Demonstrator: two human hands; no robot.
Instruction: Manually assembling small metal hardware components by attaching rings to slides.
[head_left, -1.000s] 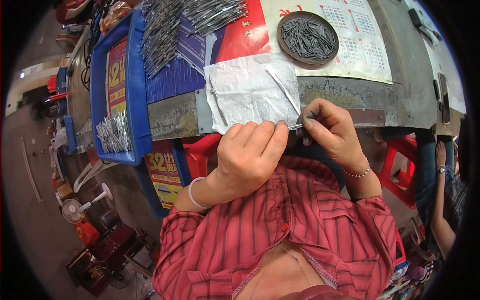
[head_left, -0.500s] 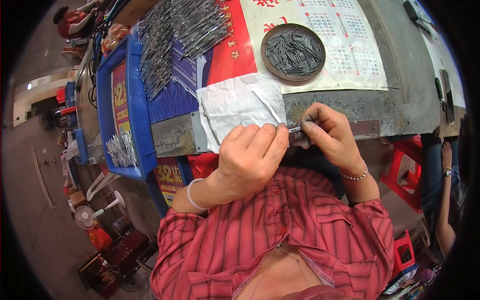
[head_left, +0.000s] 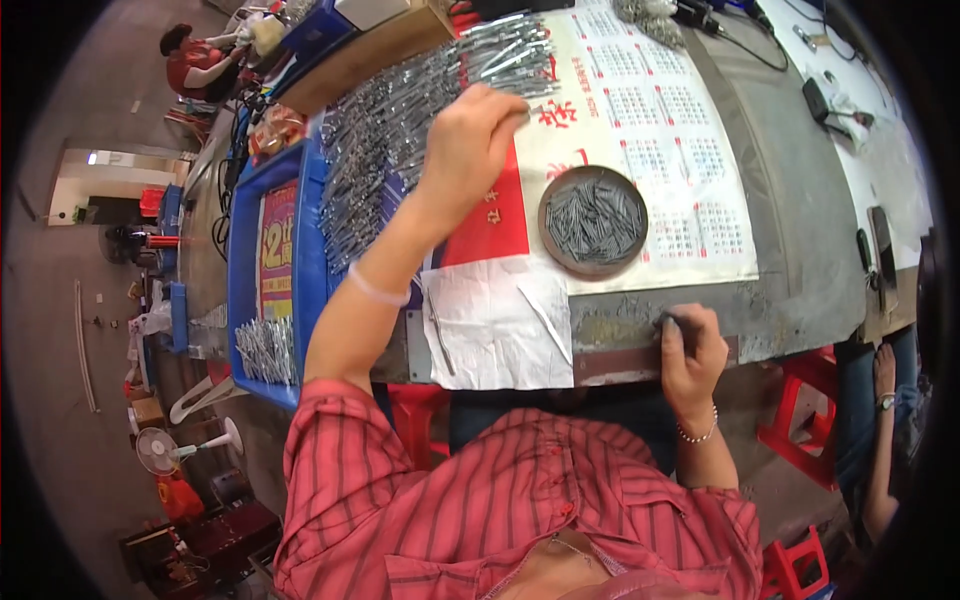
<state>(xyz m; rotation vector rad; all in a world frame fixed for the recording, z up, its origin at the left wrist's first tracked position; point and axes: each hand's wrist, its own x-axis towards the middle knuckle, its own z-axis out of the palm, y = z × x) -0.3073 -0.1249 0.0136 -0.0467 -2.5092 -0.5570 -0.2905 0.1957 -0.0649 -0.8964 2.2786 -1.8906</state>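
- head view: left hand [head_left: 465, 150] is at the silvery rods [head_left: 365, 160], fingertips drawn together; cannot tell whether they clamp one.
- right hand [head_left: 693, 360] curls at the table [head_left: 800, 305] edge, hold unclear.
- rods seem light, stiff, slick; mid-shaft suits pinching, though neighbours crowd.
- round dish [head_left: 600, 267] lies between hands.

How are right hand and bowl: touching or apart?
Apart: the head view shows grey tabletop between the right hand and bowl.
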